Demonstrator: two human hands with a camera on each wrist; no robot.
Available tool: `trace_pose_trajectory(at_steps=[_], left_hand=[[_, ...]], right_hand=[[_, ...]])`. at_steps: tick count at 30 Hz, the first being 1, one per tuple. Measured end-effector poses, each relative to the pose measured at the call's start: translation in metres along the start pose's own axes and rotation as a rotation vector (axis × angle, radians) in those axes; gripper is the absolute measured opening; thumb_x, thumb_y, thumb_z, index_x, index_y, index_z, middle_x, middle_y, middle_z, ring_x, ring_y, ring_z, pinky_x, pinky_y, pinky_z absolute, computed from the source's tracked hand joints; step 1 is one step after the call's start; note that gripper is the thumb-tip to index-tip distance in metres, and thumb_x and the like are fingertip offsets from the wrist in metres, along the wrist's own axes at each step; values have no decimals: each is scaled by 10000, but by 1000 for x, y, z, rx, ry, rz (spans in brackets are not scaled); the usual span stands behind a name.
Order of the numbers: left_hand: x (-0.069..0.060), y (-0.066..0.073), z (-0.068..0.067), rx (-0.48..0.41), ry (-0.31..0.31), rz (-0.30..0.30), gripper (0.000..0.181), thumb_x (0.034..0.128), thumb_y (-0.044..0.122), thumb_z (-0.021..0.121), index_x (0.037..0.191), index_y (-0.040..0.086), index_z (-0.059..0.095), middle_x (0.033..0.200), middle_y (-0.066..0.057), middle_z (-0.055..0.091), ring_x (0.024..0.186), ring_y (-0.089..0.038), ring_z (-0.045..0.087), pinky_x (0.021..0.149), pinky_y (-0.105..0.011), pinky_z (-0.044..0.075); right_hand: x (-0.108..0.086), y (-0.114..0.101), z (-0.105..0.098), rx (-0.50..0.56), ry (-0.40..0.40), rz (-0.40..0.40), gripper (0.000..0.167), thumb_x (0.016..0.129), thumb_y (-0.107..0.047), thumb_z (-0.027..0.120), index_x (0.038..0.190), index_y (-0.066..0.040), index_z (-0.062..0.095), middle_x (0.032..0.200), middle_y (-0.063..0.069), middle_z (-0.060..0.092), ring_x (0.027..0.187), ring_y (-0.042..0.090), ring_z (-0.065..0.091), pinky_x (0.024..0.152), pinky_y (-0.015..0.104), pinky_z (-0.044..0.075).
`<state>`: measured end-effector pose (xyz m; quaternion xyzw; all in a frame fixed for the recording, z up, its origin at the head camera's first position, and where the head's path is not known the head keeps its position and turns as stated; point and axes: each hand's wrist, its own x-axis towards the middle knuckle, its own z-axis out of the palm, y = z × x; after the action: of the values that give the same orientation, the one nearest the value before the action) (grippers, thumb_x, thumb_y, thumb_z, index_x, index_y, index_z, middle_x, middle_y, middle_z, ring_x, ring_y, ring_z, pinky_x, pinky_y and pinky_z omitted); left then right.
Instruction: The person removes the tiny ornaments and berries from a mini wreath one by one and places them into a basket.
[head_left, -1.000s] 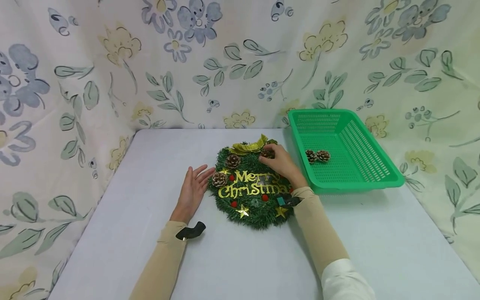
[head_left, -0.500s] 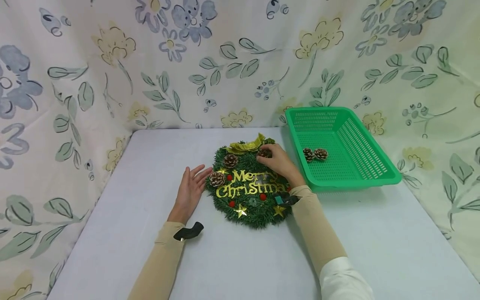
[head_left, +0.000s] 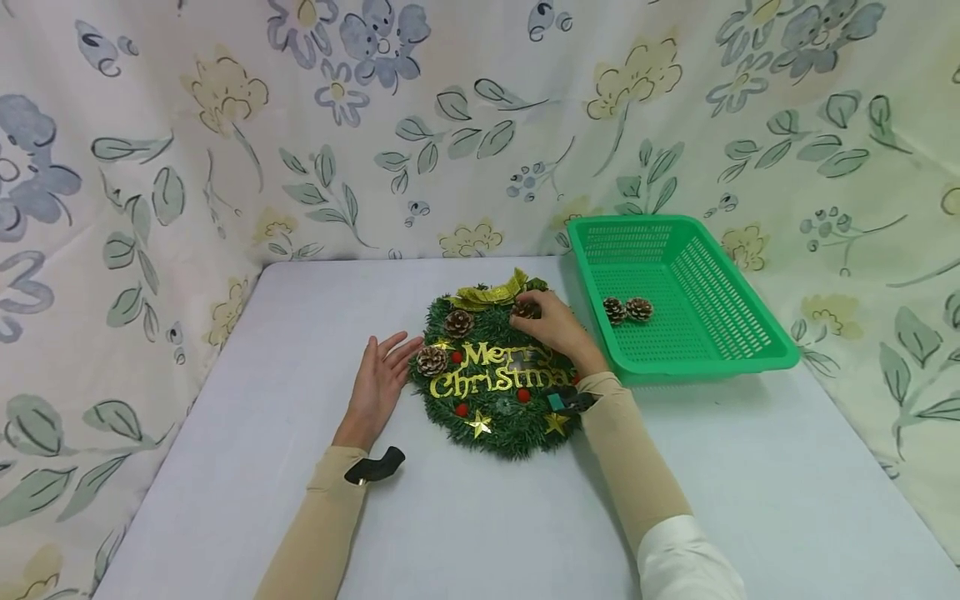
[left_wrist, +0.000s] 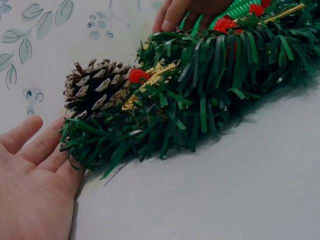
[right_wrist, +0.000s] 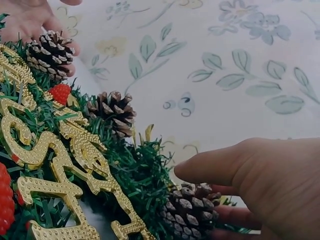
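Probably a curtained-off booth, with floral cloth (head_left: 442,200) behind and beside a white table (head_left: 480,525).

Versus one second ago, head-view framing has shifted slightly: Merry Christmas wreath (head_left: 502,379), left hand (head_left: 377,383), right hand (head_left: 558,325) and green plastic basket (head_left: 690,325) all sit a little further left; floral curtain (head_left: 480,133) displaced more.
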<state>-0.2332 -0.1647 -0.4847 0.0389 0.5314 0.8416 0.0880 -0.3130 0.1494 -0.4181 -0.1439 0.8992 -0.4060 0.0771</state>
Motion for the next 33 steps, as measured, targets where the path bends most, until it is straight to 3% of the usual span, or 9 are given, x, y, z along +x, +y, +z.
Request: trace_pose_trajectory(at_steps=[25, 33], left_hand=[[-2, 0, 1, 11, -2, 4, 722, 1099, 551, 154, 1611, 42, 186, 1635, -211, 328, 1543, -270, 286, 1308, -421, 93], [-2, 1, 1, 17, -10, 10, 695, 1108, 516, 114, 1613, 42, 177, 1639, -214, 318, 1548, -277, 276, 1308, -428, 85]], right_hand=[[-3, -2, 0, -24, -20, 43, 531, 1009, -253, 643, 1480, -68, 483, 1432, 189, 510, 1298, 367, 512, 1045, 553, 459], [-2, -2, 0, -31, 2, 33, 498, 1014, -210, 632, 1473, -71, 498, 1414, 183, 534, 1265, 355, 549, 1007, 534, 487]])
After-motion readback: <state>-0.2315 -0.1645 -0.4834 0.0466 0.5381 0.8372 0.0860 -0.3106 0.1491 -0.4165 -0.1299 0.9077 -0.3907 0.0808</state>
